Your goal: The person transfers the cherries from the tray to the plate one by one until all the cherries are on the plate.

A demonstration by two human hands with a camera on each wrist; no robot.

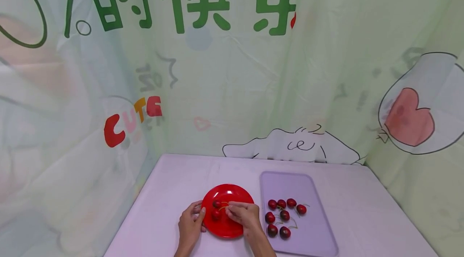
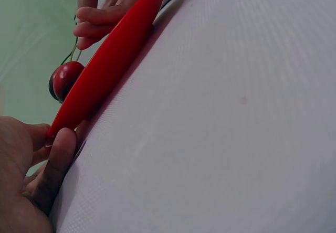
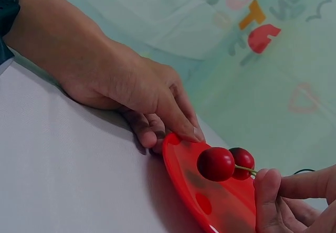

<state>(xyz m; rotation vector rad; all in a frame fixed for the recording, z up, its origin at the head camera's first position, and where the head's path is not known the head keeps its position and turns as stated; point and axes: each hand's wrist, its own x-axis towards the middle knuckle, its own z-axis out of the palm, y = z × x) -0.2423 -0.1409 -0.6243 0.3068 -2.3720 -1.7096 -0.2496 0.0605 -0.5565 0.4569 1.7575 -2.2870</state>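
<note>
My left hand [image 1: 190, 223] grips the left rim of a round red plate [image 1: 229, 232], thumb on top and fingers beneath. In the left wrist view the plate [image 2: 113, 67] appears nearly edge-on. Over it, my right hand [image 1: 246, 214] pinches the thin green stems of two dark red cherries between thumb and fingertips. The nearer cherry [image 1: 216, 214] and the farther cherry [image 1: 216, 203] hang side by side toward the plate's left half. From the right wrist, one cherry [image 3: 215, 163] partly hides the other cherry [image 3: 242, 159] behind it.
Right of the plate lies a light purple tray [image 1: 286, 182] bearing several cherries [image 1: 284, 215] with stems, grouped in its left half. Both stand on a white-covered table [image 1: 188, 172]. A printed curtain [image 1: 232, 88] closes off the back and both sides.
</note>
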